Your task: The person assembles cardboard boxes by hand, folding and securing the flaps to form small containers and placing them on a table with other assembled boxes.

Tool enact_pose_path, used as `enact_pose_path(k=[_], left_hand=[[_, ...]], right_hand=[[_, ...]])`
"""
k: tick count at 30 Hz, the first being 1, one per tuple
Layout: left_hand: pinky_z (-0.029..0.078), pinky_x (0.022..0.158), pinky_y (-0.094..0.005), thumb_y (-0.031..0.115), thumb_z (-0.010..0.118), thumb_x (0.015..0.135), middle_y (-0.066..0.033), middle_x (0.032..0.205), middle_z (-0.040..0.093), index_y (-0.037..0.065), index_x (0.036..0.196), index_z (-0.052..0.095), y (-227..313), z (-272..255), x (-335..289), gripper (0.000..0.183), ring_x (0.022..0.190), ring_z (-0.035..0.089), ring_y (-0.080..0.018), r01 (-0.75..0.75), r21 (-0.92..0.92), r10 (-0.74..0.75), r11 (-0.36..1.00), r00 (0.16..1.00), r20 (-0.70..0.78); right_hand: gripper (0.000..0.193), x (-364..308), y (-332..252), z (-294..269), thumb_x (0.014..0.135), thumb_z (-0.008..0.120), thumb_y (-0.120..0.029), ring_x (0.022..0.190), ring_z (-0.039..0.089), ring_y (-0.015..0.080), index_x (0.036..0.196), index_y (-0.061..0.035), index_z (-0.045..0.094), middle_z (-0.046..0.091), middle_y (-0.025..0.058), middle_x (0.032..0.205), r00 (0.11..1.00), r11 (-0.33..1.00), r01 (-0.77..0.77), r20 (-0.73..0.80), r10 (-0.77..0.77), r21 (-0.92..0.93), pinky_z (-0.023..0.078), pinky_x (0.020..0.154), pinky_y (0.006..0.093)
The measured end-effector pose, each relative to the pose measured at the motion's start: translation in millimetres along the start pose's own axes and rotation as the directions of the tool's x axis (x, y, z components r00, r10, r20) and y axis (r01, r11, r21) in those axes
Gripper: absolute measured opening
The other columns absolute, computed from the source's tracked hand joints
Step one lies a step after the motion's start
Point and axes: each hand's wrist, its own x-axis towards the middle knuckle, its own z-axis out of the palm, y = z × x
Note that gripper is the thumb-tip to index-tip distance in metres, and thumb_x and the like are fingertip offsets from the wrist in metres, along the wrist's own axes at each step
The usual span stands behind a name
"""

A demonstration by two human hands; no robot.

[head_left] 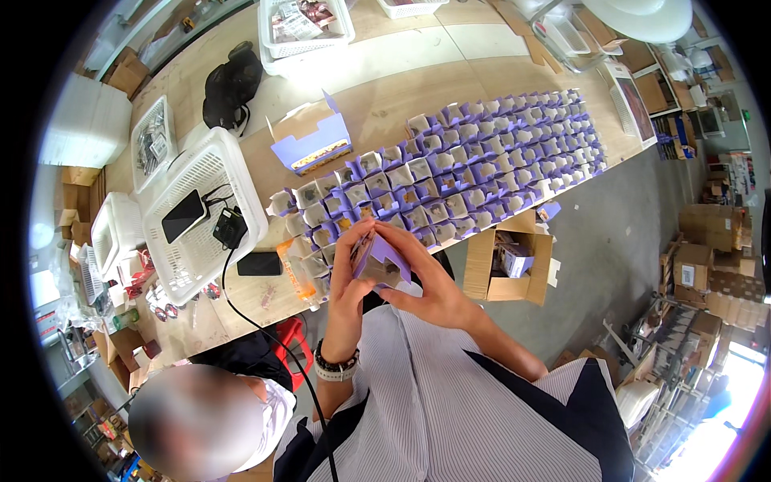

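Close in front of my body, a small purple carton [389, 267] is held between both hands, its flaps raised and its pale inside showing. My left hand [347, 271] closes on its left side, and my right hand [427, 279] wraps its right side, with the fingertips of both meeting at the far end. Just beyond my fingers, rows of similar small open cartons [474, 161] stand packed together along the table. Dark or yellowish contents show in some of them, too small to make out. A larger purple display box [312, 143] stands open behind the rows' left end.
To the left, a white basket [250, 189] holds a phone [184, 216] and a black cabled device [230, 227]. Another phone [259, 263] and an orange-and-white bottle [295, 273] lie nearer. A cardboard box [482, 269] stands past the table's right edge. Another person [269, 426] is at lower left.
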Motion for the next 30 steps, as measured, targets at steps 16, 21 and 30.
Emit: enact_pose_path(k=[16, 21, 30], left_hand=[[0.023, 0.125, -0.0434, 0.045, 0.067, 0.083, -0.0124, 0.166, 0.029, 0.008, 0.156, 0.037, 10, -14, 2, 0.087, 0.153, 0.032, -0.0276, 0.008, -0.104, 0.01, 0.995, 0.986, 0.169], [0.029, 0.122, -0.0454, 0.04, 0.068, 0.094, -0.0163, 0.163, 0.033, 0.008, 0.146, 0.042, 8, -10, 2, 0.066, 0.151, 0.034, -0.0292, 0.005, -0.129, 0.009, 0.992, 0.995, 0.103], [0.035, 0.12, -0.0444, 0.007, 0.063, 0.098, -0.0162, 0.16, 0.036, 0.009, 0.14, 0.043, 11, -9, 1, 0.047, 0.151, 0.033, -0.028, -0.092, -0.093, 0.104, 0.991, 0.987, 0.125]], right_hand=[[0.068, 5, 5, -11, 0.097, 0.069, -0.001, 0.145, 0.047, 0.0219, 0.157, -0.0034, 0.038, 0.045, 0.0102, 0.159, 0.997, 0.967, -0.063, -0.026, 0.072, 0.246, 0.042, 0.119, 0.0399], [0.061, 2, 6, -14, 0.1, 0.067, -0.003, 0.143, 0.049, 0.0195, 0.155, -0.001, 0.043, 0.048, 0.0098, 0.157, 0.991, 0.946, -0.118, -0.032, 0.134, 0.303, 0.044, 0.117, 0.0383], [0.063, 6, -4, -18, 0.1, 0.068, -0.005, 0.13, 0.058, 0.0182, 0.157, -0.0021, 0.041, 0.056, 0.0089, 0.147, 0.988, 0.94, -0.15, 0.001, 0.157, 0.307, 0.048, 0.11, 0.0351]])
